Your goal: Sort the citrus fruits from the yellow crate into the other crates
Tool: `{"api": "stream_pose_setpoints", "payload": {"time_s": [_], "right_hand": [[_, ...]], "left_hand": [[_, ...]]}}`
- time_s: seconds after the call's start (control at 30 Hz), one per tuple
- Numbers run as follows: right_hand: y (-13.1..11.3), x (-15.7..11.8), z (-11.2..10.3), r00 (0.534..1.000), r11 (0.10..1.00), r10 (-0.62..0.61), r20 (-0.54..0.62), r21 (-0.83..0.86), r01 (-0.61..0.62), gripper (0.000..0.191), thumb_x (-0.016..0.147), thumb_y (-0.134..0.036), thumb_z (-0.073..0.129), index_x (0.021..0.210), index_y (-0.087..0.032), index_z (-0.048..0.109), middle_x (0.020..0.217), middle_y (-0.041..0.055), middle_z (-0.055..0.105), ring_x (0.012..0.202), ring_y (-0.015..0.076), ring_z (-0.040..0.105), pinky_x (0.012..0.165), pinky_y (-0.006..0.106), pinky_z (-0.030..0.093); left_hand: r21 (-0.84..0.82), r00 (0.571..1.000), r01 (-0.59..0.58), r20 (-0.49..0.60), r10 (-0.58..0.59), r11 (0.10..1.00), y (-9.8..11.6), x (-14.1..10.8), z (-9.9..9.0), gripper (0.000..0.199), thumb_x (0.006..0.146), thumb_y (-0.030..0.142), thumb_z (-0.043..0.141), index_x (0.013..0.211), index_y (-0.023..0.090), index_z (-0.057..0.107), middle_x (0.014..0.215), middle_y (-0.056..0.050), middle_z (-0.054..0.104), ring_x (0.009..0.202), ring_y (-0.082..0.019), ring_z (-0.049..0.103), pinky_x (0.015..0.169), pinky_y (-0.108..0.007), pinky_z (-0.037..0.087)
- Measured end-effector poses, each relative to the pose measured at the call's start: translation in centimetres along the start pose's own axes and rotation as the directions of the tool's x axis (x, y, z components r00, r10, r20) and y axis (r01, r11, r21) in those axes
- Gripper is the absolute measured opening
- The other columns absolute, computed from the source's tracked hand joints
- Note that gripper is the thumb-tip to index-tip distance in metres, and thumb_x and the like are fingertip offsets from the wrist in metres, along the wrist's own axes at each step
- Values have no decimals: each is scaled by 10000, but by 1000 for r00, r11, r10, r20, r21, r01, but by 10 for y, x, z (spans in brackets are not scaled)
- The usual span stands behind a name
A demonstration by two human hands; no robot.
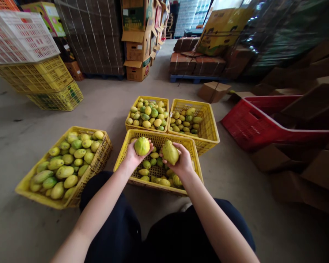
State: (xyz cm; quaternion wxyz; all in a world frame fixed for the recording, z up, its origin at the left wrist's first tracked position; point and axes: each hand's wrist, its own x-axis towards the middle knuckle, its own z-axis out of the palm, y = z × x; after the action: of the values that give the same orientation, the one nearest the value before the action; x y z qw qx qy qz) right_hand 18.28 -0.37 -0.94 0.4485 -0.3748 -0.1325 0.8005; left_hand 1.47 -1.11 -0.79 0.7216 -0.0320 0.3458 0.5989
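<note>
My left hand (135,155) holds a round yellow-green fruit (142,146) above the near yellow crate (193,153). In my right hand (183,159) is a larger, knobbly yellow-green fruit (170,152), held a little to the right of the first one. Several green and yellow fruits (153,162) lie spread over the bottom of that crate under my hands. Behind it stand a full crate of mixed fruits (151,113) and a partly filled crate (208,124). A crate heaped with longer fruits (64,171) stands to the left, beside my knee.
A red crate (249,124) with cardboard pieces (315,102) stands at the right. Stacked yellow and white crates (41,78) are at the upper left. Farther back are wrapped pallets (90,36), cardboard boxes (135,51) and a blue pallet (194,78). Grey floor (104,106) lies between them.
</note>
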Motion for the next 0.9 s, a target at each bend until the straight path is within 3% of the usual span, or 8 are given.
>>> {"api": "stream_pose_setpoints", "payload": {"time_s": [0.07,0.17,0.23,0.33,0.53,0.63,0.8,0.9], "right_hand": [[1,2,-1,999,1000,12,-40,21,-11,135,703,-282,599,784,-176,611,622,61,657,528,191,630,409,269,493],[4,5,2,997,998,16,-79,67,-11,89,745,-262,583,777,-187,618,631,56,668,578,202,654,490,301,550],[6,7,4,995,998,9,-97,61,-3,101,789,-260,558,788,-185,626,634,50,675,584,203,659,510,311,563],[9,7,8,991,1000,-26,-131,-4,26,154,853,-262,517,806,-176,635,616,39,679,556,192,653,504,304,564],[9,6,9,996,999,-11,-86,-36,8,230,881,-372,538,802,-177,631,622,32,683,476,150,612,427,240,516],[8,5,10,997,998,-22,-78,-53,17,167,861,-316,566,792,-178,630,635,31,693,487,148,610,421,236,512],[9,3,12,999,1000,11,-40,-14,-11,129,820,-281,580,767,-169,614,656,57,700,482,161,612,396,245,490],[9,4,13,998,1000,20,-66,-13,-21,135,824,-282,565,756,-175,611,620,46,685,470,156,601,392,246,486]], "left_hand": [[-5,1000,16,-19,-16,1000,-2,0,0,267,876,225,404,906,95,636,746,-109,690,630,-191,678,575,-316,583],[14,999,16,-43,-16,1000,-3,-4,2,341,908,360,404,892,104,628,736,-101,682,617,-182,666,543,-294,575],[29,996,-57,-64,59,998,-2,-6,3,306,882,414,493,876,136,619,717,-61,669,617,-168,657,561,-290,582],[42,987,-138,-75,141,990,1,-7,4,172,811,332,634,867,171,607,724,-15,657,631,-138,646,582,-256,579],[87,998,-49,39,46,995,4,-3,-4,325,861,402,496,928,115,634,760,-102,675,648,-179,651,566,-271,557],[101,993,10,112,-21,995,4,-4,-5,396,888,381,404,1018,94,645,827,-138,696,665,-190,664,537,-256,536],[79,987,-27,160,14,997,6,-9,-3,388,875,277,411,1181,153,616,915,-108,711,796,-239,697,599,-318,569],[31,991,-17,131,13,999,7,-10,-2,323,877,307,446,1079,151,643,863,-88,709,804,-233,700,595,-301,573]]}}
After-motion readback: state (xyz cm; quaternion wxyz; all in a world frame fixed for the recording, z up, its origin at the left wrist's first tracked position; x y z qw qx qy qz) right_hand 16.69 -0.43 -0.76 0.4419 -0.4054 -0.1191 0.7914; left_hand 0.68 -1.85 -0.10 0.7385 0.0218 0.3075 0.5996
